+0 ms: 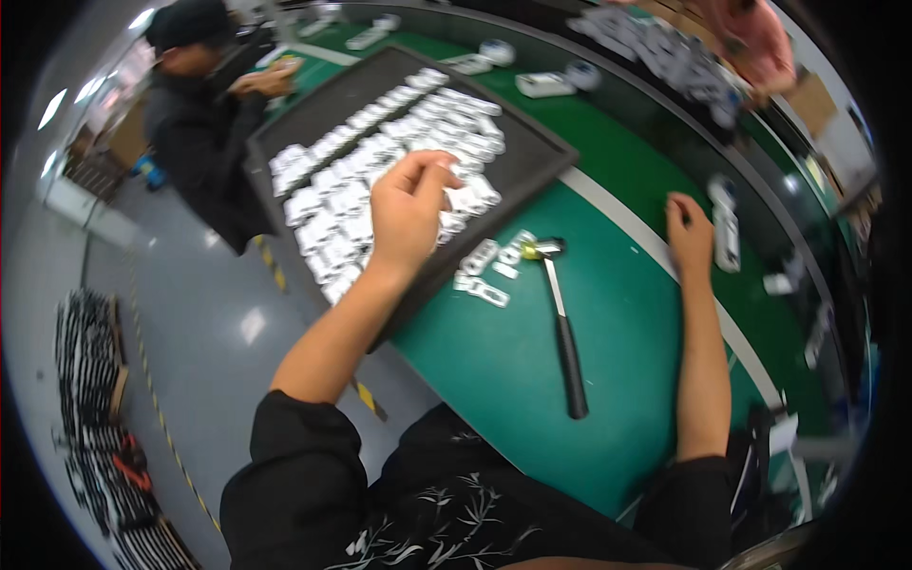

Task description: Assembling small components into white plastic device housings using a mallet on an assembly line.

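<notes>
Green flat worktop (484, 356) fills the centre, with a white stripe (622, 223) along its far side and a darker green strip (632, 152) past that. Person in dark clothes and a dark cap (195, 133) is at upper left, hands raised near the tray's far side; second person in a pink top (760, 47) is at upper right, partly cut off.

Black rectangular shallow tray (522, 152) sits upper centre, angled, overhanging the worktop's left edge. Many small white flat pieces (328, 233) lie in it in slanted rows; far right corner bare.

Hammer with black grip and silver shaft (567, 347) lies on the worktop right of the tray, its black-and-yellow head toward the tray.

Left hand (407, 209) is above the tray's pieces, fingers bent, thumb and index tips nearly together. Blurred, can't tell if a piece is pinched. Right hand (691, 233) is by the white stripe, fingers loosely curled; can't tell if it holds anything. White oblong unit with round end (728, 237) is just right of it.

Smallest: loose white pieces (489, 293), between tray and hammer head.
</notes>
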The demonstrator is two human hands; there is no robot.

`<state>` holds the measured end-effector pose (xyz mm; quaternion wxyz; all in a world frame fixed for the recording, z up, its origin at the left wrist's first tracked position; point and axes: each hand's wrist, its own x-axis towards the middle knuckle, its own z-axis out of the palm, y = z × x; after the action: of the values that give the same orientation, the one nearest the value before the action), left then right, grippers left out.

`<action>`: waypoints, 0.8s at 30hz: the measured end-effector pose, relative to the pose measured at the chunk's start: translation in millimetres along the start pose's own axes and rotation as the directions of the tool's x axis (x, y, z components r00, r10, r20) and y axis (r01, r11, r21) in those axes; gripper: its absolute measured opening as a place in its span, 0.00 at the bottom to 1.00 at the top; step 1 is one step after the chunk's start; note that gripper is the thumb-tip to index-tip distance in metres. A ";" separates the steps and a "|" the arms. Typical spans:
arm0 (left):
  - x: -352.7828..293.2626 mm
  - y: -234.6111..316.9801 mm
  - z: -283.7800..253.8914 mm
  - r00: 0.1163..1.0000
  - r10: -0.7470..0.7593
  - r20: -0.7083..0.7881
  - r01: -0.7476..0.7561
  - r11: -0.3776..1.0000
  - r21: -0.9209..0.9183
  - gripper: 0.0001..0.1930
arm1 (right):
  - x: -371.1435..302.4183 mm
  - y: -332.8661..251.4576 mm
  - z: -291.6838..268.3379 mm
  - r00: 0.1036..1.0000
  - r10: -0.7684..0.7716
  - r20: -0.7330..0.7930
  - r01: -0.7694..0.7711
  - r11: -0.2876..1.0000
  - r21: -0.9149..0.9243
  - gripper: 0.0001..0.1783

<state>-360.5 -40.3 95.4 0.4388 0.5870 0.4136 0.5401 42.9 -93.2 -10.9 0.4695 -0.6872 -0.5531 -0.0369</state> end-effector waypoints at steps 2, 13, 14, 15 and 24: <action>36.2 -16.6 -71.0 0.972 0.125 -0.197 -0.081 0.973 0.216 0.10 | 1.8 -7.5 -5.2 0.993 0.113 0.040 -0.116 0.991 0.072 0.11; 97.9 -63.7 -269.0 0.759 -0.228 -0.609 0.651 0.259 0.714 0.29 | 2.3 -20.0 -8.0 0.992 0.113 -0.053 -0.104 0.984 0.147 0.09; 102.0 -63.5 -263.8 0.758 -0.249 -0.603 0.652 0.246 0.718 0.29 | 1.4 -20.3 -7.9 0.992 0.109 -0.060 -0.099 0.984 0.150 0.09; 105.1 -62.4 -261.1 0.756 -0.270 -0.597 0.653 0.231 0.722 0.29 | -0.7 -19.9 -6.8 0.992 0.109 -0.062 -0.098 0.984 0.152 0.09; 107.0 -60.5 -268.8 0.701 -0.333 -0.630 0.713 0.323 0.622 0.25 | 3.1 -8.8 -4.8 0.991 0.119 -0.054 -0.107 0.977 0.184 0.08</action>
<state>-621.4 97.3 74.7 0.1626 0.4285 0.8661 0.1995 39.3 -94.7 -1.2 0.5488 -0.6706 -0.4988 0.0181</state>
